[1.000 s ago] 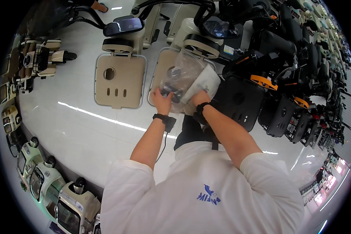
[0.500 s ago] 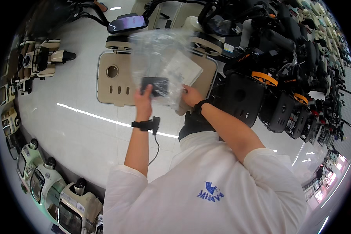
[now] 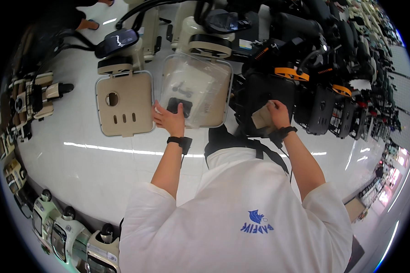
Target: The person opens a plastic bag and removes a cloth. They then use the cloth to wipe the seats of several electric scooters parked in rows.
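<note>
My left hand (image 3: 169, 119) has its fingers spread at the lower left edge of a clear plastic bag (image 3: 207, 75), the thumb up against it. Inside the bag are a pale booklet (image 3: 190, 86) with a scooter picture and a small dark flat item (image 3: 179, 106) beside my thumb. The bag lies over a beige panel (image 3: 221, 107) with a metal rim. To the right, my right hand (image 3: 280, 114) pinches a small flat tan piece (image 3: 263, 118) in front of a black panel (image 3: 278, 93). Whether the piece is paper or cloth, I cannot tell.
Another beige panel (image 3: 125, 102) with a round hole and slots is on the left, below a handlebar display (image 3: 117, 42). Black scooters with orange trim (image 3: 291, 73) line the right. Small light-coloured vehicles (image 3: 68, 239) stand lower left. A person's leg (image 3: 84, 23) shows at the upper left.
My right hand has left the bag and moved right, now with the tan piece. The bag has come down onto a beige panel, and my left fingers have spread. The whole view has shifted.
</note>
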A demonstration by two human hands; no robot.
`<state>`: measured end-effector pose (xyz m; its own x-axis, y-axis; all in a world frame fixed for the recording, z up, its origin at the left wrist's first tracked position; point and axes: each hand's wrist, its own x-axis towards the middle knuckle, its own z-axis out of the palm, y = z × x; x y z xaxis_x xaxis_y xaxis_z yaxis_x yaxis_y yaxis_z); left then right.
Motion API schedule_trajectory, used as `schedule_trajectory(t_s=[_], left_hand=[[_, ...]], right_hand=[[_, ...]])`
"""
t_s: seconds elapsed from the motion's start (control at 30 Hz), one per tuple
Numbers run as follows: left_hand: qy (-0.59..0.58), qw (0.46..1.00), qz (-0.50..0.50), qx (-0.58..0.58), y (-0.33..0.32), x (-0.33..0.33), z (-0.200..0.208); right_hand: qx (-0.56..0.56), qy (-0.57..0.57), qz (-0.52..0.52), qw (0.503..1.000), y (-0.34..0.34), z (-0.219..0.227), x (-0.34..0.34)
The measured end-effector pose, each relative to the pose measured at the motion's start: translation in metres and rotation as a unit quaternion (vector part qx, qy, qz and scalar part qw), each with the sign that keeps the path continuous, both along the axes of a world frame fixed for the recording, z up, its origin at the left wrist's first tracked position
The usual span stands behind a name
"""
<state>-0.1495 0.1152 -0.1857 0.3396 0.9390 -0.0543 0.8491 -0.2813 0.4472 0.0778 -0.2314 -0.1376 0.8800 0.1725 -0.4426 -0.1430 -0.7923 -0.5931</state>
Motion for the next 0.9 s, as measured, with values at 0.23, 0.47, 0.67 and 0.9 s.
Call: schedule_trajectory(t_s=[0.23,0.47,0.67,0.9], left_hand=[[-0.136,0.963,-0.214,0.088,-0.042,0.018,0.008],[-0.164,0.835,-0.515,-0.1,-0.156,0.053,0.011],[0.021,0.737,-0.675,-0.026,-0.247,0.064,0.005],[-0.046,0.778,-0.59,-0.211,-0.309,0.053,-0.03]], right_hand=[[-0.064,-0.048,-0.035,0.996,-0.1,0.027,-0.013],[-0.146,0.019,0.135,0.98,-0.135,0.088,-0.026],[-0.147,-0.042,0.399,0.904,-0.106,0.214,-0.012],[-0.099,-0.392,0.531,0.745,-0.095,0.4,-0.049]])
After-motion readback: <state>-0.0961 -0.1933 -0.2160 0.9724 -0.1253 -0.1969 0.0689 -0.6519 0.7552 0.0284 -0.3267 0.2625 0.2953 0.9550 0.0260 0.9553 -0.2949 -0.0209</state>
